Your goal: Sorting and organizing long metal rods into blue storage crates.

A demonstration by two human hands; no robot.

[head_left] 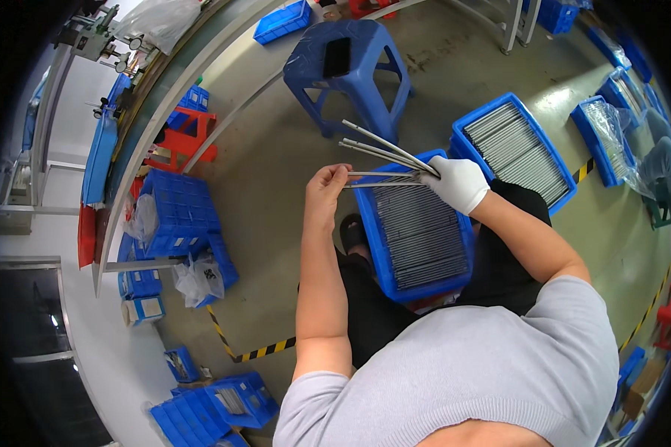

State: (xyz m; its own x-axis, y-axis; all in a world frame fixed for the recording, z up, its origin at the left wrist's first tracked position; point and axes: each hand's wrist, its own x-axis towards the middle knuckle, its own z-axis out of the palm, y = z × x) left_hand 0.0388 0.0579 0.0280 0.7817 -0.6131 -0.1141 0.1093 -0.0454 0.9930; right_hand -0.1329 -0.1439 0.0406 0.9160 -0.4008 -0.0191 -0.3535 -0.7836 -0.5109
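Note:
Several thin metal rods [380,141] fan out to the left from my right hand [457,183], which wears a white glove and is closed around their right ends. My bare left hand [326,191] pinches the left end of one or two of these rods between thumb and fingers. Both hands are above the far edge of a blue crate [371,231] in front of my lap. Rows of similar grey rods [419,238] lie side by side in that crate. A second blue crate [563,195] to the right holds more rods [516,149], lighter in colour.
A blue plastic stool [358,78] with a dark flat object [337,57] stands ahead. Stacked blue crates [175,212] and a red stool [186,138] are beside the workbench [145,119] at left. Black-and-yellow tape [265,350] marks the floor. A plastic-covered crate [607,141] is at far right.

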